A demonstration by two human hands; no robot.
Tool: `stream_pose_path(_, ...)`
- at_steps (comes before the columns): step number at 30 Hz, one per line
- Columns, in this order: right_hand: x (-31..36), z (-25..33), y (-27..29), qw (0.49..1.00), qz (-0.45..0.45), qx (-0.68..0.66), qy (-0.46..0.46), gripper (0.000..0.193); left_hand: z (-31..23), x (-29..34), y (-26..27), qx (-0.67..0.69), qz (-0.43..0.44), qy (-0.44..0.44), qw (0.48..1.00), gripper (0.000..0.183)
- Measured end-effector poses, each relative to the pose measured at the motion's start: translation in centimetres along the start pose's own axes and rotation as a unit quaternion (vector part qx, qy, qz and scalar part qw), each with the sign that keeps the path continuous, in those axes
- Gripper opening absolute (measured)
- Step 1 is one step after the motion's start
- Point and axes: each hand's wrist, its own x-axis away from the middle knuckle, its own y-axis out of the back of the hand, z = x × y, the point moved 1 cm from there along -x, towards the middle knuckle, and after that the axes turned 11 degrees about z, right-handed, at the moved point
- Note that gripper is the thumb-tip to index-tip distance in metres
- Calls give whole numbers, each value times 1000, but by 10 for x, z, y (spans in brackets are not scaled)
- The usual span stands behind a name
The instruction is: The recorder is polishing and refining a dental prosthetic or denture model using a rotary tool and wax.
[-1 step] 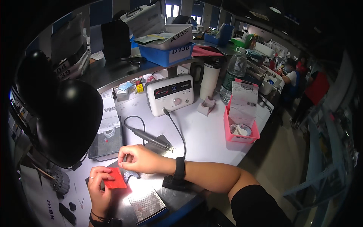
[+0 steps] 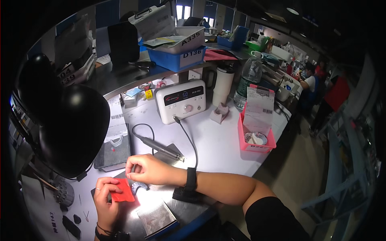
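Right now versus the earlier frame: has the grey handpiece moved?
No, no visible shift either way: the grey handpiece lies in the same place relative to the white control unit.

Your left hand (image 2: 106,199) grips a red sheet (image 2: 124,193) toward the front edge of the tabletop (image 2: 225,140). Your right hand (image 2: 150,169), curled, is positioned just beside the sheet; whether it holds anything is not discernible. The grey handpiece (image 2: 161,148) lies beyond your right hand. The white control unit (image 2: 181,102) stands toward the rear edge. The pink box (image 2: 243,140) sits beside the right edge.
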Motion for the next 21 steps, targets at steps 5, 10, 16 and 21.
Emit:
stream_pose_path(5, 1, 3, 0, 999, 24, 12, -18, 15, -4, 1, 2, 6, 13, -10, 1000, 12)
stream_pose_path(10, -2, 3, -9, 983, 93, -155, 29, 12, -5, 2, 2, 15, -1, -22, 1000, 13)
stream_pose_path(16, -2, 4, -4, 969, 98, -225, 8, 13, -7, 7, -1, 103, 7, -36, 994, 12)
stream_pose_path(21, 7, 15, 2, 935, 67, -346, -36, 14, -7, 11, -5, 147, -26, -50, 988, 14)
